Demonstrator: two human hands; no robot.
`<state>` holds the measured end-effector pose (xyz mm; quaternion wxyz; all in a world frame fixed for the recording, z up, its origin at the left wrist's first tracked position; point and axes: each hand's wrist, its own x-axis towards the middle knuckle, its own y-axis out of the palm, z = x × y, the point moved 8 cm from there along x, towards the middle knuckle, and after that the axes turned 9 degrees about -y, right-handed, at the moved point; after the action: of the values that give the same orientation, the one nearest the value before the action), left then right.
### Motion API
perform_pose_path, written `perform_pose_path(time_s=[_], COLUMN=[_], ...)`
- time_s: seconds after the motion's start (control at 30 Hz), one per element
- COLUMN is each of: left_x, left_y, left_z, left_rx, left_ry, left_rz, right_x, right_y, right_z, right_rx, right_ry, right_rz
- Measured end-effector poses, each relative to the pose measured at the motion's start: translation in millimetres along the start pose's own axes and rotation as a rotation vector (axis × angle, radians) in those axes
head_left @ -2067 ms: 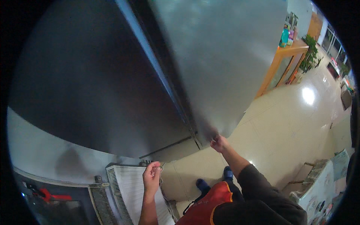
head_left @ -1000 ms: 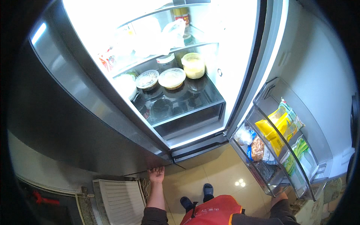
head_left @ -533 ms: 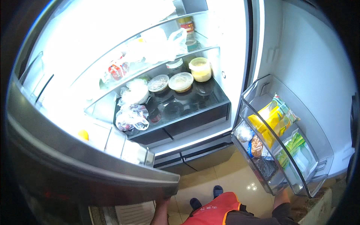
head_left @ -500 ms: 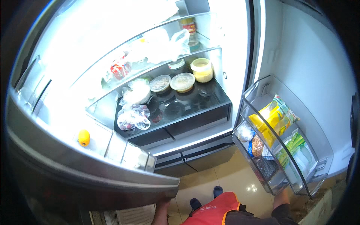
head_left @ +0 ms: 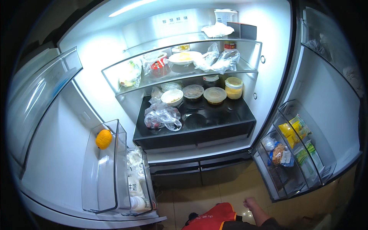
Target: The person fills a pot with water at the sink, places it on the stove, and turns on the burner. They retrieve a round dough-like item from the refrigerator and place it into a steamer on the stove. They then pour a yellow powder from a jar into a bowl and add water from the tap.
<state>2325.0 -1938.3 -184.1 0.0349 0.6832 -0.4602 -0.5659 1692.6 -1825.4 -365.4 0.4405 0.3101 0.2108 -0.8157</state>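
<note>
An open refrigerator stands in front of me, both doors swung wide. My right hand (head_left: pixel 250 202) is below the right door's bin (head_left: pixel 274 184), apart from it; its fingers look curled in, and nothing shows in them. My left hand is out of view. On the black glass shelf (head_left: pixel 218 119) are a knotted clear plastic bag (head_left: pixel 163 116) with reddish contents, a white bowl (head_left: pixel 172 98), two round lidded containers (head_left: pixel 193 92) and a jar (head_left: pixel 234 88) of yellow contents. An orange fruit (head_left: pixel 104 139) sits in the left door's bin (head_left: pixel 94 184).
The glass shelf above holds a white plate (head_left: pixel 184 57), a red-patterned tub (head_left: pixel 159 65) and plastic bags (head_left: pixel 220 61). White packages (head_left: pixel 136 176) fill another left bin. Yellow packets (head_left: pixel 295 130) and a bagged brown food (head_left: pixel 279 154) are in the right bin. Floor tiles (head_left: pixel 234 184) lie below.
The doors stand wider open and my view has shifted, showing more of the shelves. My right hand has come away from the right door bin; my left hand has left the view.
</note>
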Motion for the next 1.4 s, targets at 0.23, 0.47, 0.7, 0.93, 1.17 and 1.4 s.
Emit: perform_pose_path(time_s=[0.23, 0.47, 0.7, 0.93, 1.17, 1.4], left_x=[26, 40, 62, 91, 118, 143], left_y=[4, 20, 44, 93, 142, 192], left_z=[-33, -56, -60, -35, 0, 47], left_rx=[0.066, 0.130, 0.103, 0.104, 0.124, 0.133], left_ry=[-0.002, 0.008, 0.024, -0.027, -0.081, -0.136], left_rz=[0.003, -0.010, -0.064, -0.071, -0.023, 0.052], right_x=[-99, -227, -171, -157, -155, -124], right_y=[273, 452, 573, 626, 696, 696], right_z=[340, 549, 591, 584, 581, 663], right_rx=[-0.468, -0.545, -0.964, -1.059, -0.842, -0.849], right_ry=[-1.077, -1.811, -1.684, -1.731, -1.766, -1.506], right_rz=[0.314, 0.228, 0.092, 0.155, 0.358, 0.517])
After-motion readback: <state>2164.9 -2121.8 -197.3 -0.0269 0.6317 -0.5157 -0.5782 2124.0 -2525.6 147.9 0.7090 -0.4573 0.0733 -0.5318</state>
